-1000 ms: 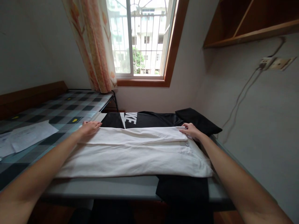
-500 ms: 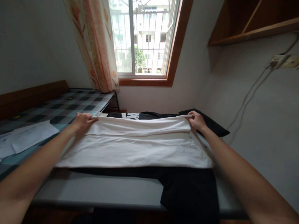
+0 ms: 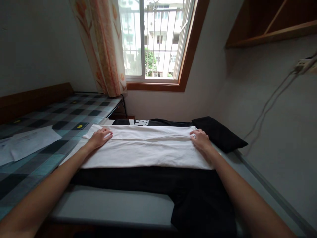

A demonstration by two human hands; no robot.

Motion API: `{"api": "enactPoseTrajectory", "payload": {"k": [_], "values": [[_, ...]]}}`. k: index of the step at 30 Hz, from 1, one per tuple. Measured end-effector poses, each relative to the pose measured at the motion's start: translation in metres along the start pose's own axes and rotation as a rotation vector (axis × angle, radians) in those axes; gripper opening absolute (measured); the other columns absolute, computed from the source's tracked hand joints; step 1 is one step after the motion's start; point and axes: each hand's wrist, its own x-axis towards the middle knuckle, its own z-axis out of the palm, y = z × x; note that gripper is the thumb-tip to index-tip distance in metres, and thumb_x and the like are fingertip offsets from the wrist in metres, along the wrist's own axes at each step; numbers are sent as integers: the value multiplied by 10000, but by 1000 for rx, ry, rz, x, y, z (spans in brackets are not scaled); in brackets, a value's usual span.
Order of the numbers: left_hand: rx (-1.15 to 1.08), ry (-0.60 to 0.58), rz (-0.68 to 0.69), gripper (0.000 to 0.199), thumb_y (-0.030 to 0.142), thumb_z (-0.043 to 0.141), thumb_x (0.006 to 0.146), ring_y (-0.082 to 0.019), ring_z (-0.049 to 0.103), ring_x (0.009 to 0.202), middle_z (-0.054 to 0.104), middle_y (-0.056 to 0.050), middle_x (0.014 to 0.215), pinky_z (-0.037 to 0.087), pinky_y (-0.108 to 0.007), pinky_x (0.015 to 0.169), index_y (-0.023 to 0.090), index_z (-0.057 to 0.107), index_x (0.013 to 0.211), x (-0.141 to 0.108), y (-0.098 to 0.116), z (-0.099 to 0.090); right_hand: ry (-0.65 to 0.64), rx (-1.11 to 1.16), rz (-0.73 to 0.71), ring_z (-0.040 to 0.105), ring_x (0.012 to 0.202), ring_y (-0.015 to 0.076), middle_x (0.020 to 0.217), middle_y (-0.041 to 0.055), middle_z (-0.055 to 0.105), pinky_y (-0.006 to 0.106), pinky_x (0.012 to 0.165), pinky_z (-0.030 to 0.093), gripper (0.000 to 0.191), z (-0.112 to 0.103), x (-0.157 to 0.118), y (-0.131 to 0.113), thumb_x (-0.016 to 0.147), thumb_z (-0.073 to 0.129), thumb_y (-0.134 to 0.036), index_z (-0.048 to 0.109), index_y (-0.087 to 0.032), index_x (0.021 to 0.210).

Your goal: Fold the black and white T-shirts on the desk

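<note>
A white garment point(image 3: 148, 153) lies across a black garment point(image 3: 148, 178), with a folded strip along its far side. My left hand point(image 3: 99, 137) rests on the left part of that strip, fingers stretched and holding nothing. At the strip's right end, my right hand point(image 3: 200, 137) touches the cloth with its fingers slightly bent and apart. Beyond the white garment, more black cloth with white lettering point(image 3: 141, 122) shows. Right of my right hand a black sleeve-like piece point(image 3: 220, 134) sticks out.
The garments lie on a pale tabletop point(image 3: 111, 203). To the left is a bed with a checked cover point(image 3: 59, 114), papers point(image 3: 34, 143) lying on it. A curtain point(image 3: 106, 49) hangs by the barred window. A wooden shelf point(image 3: 269, 34) and cables point(image 3: 268, 105) are on the right wall.
The white garment's far edge, held up between both hands before, now lies flat. Both hands have let go of it and moved inward and lower onto the cloth.
</note>
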Motion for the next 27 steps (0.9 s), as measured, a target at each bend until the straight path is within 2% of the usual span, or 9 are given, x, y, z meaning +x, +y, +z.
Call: {"api": "enactPoseTrajectory", "payload": {"k": [4,7,9,12,16,20,27], "values": [[-199,69,115,451,547,479,881,-250,606,1012,645,-110,1083,471,-364,919,181,700,1026,-18,0,0,33,-36,-5,538,1051,278,1213,100,569,365,829,399,353,-1,-19,8,812,540,-198,688,-260,1126],[-277,116,141,418,515,502,875,-238,625,997,672,-109,1060,479,-349,928,172,713,990,-25,-4,-2,69,-96,-22,546,1004,266,1207,105,580,353,788,394,343,0,-27,15,847,532,-206,686,-252,1151],[-274,104,151,387,477,496,877,-237,633,995,688,-106,1058,481,-349,929,179,721,977,-29,-7,-6,105,-136,-58,545,993,259,1195,105,594,346,773,388,323,1,-29,18,876,527,-226,689,-250,1155],[-161,77,112,348,411,471,890,-259,633,1013,704,-99,1081,475,-388,919,203,730,997,-36,-6,-17,133,-205,-119,544,983,250,1185,102,610,343,767,373,288,0,-28,19,900,531,-250,704,-256,1131],[119,65,-43,320,296,450,900,-327,597,1072,698,-99,1134,447,-466,872,226,738,1021,-45,4,-31,135,-263,-170,553,961,236,1142,99,634,344,777,349,269,-1,-26,15,915,523,-238,721,-253,1096],[255,-5,-119,336,247,426,913,-317,602,1034,695,-102,1136,446,-427,816,218,738,1036,-48,10,-37,157,-263,-144,562,919,223,1118,98,639,339,753,334,276,0,-26,13,918,506,-232,734,-246,1073],[306,-19,-218,347,264,416,903,-302,618,969,703,-129,1039,456,-385,776,192,746,984,-48,14,-35,210,-200,-80,549,886,228,1079,109,625,347,727,334,315,1,-27,13,911,478,-264,739,-239,1086]]}}
